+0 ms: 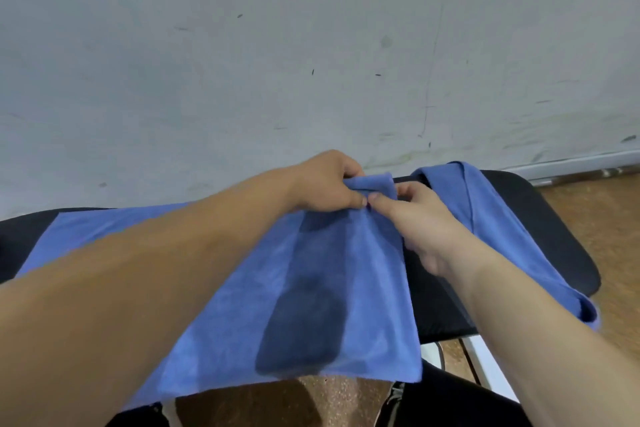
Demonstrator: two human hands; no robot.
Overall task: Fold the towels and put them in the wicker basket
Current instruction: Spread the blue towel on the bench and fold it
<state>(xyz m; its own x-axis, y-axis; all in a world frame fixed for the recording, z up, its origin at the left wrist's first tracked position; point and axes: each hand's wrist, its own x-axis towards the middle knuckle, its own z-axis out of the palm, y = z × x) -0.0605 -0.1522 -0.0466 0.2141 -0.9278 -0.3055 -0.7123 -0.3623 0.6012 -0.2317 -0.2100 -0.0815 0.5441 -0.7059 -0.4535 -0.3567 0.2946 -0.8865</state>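
Note:
A blue towel (pixel 311 288) lies spread over a black padded surface (pixel 540 218), its near edge hanging past the front. My left hand (pixel 325 184) grips a bunched fold of the towel at its far edge. Right beside it, thumb tip to thumb tip, my right hand (pixel 422 218) pinches the same edge. A second blue towel (pixel 485 215) lies draped over the right part of the black surface, its end hanging off the right edge. No wicker basket is in view.
A scuffed pale grey wall (pixel 311 45) rises directly behind the black surface. Brown speckled floor (pixel 595 236) shows at the right and below the towel. A white frame part (pixel 485 364) sits under the surface at lower right.

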